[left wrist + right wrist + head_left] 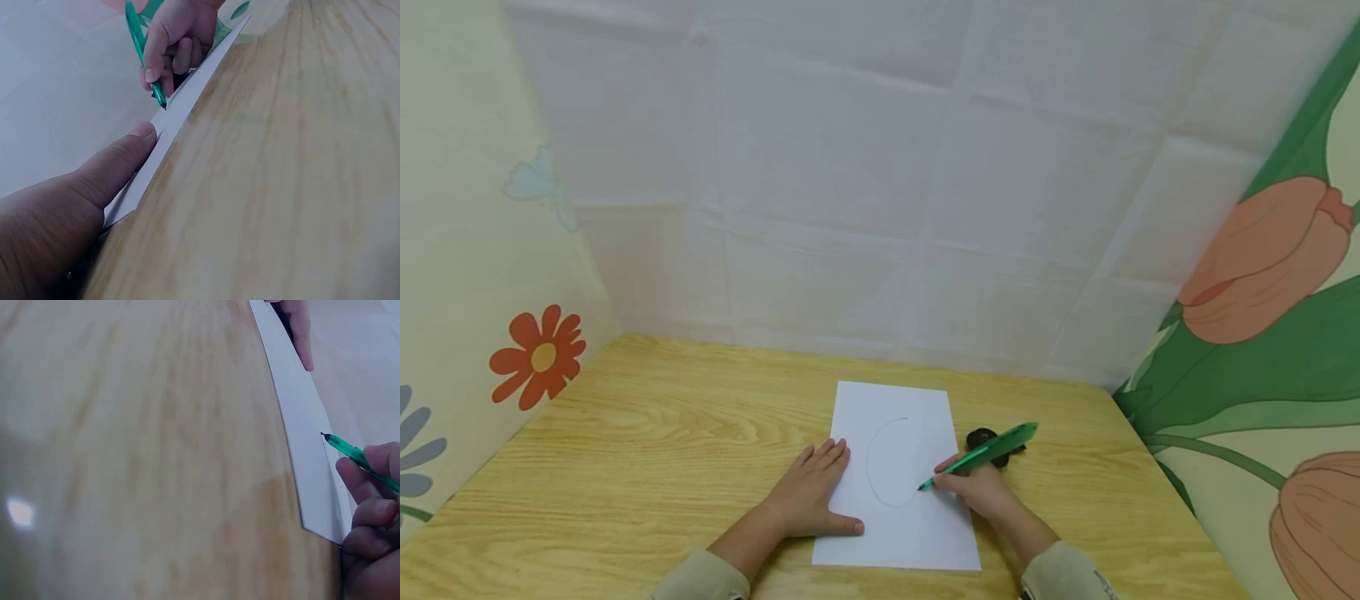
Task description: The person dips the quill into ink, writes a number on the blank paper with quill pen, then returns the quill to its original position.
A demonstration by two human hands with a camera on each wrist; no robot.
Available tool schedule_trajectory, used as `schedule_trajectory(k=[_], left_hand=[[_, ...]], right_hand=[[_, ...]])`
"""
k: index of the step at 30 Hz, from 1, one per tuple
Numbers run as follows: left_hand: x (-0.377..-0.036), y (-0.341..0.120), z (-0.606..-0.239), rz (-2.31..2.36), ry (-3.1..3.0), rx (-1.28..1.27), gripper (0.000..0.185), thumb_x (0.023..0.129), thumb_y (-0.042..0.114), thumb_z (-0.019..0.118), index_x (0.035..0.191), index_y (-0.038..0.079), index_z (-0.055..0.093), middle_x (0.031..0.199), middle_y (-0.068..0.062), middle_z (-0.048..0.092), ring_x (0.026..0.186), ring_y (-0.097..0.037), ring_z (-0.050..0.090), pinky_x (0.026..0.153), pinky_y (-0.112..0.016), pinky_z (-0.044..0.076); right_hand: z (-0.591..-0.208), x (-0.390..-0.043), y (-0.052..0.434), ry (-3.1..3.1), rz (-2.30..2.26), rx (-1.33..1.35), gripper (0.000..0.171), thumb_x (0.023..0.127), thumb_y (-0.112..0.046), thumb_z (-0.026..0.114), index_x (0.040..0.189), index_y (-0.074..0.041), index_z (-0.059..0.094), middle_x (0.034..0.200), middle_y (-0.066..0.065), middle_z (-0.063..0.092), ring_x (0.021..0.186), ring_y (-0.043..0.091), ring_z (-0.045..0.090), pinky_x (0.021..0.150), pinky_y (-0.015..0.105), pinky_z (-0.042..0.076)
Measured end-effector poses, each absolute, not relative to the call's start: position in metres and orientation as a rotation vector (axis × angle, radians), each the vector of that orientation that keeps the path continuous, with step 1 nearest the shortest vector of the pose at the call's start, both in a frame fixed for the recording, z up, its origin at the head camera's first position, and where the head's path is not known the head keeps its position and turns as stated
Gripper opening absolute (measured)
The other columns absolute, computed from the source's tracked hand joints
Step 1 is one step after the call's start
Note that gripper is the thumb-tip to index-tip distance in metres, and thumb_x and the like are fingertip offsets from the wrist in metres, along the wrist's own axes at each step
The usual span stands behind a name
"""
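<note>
Paper [898, 533], white sheet, flat on wooden table [647, 450], near front edge, between both hands; faint pencil-thin oval line [880, 467] drawn at its middle. Left hand [812, 496] palm down, fingers straight and together, pressing sheet's left edge, thumb stretched along lower part of page. Right hand [981, 487] curled round green pen [981, 457], pinched between thumb and fingers, tip touching paper at oval's right side, barrel tilted up and away to the right. Small black object [983, 440], unclear what, on table just beyond right hand, partly hidden by pen. Beige sleeves at both wrists. Flowered panels left and right, white quilted cloth behind
</note>
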State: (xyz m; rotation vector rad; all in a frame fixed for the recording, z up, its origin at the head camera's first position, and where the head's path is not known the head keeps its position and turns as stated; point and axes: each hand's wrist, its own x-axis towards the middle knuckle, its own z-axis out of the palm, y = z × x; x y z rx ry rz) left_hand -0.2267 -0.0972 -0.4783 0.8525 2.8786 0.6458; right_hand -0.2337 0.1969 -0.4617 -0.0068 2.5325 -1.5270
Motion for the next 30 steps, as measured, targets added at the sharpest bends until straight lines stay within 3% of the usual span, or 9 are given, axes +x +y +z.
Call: schedule_trajectory(k=[30], left_hand=[[-0.2245, -0.0969, -0.4763, 0.655, 2.872, 0.847, 0.116, 0.073, 0.073, 0.068, 0.149, -0.006, 0.031, 0.16, -0.021, 0.027, 0.15, -0.038, 0.02, 0.121, -0.057, 0.015]], right_hand=[[-0.4592, -0.2373, 0.1898, 2.532, -1.621, 0.162, 0.022, 0.082, -0.016, 0.077, 0.098, -0.003, 0.069, 0.075, 0.001, 0.056, 0.067, 0.016, 0.045, 0.061, 0.027, 0.04]])
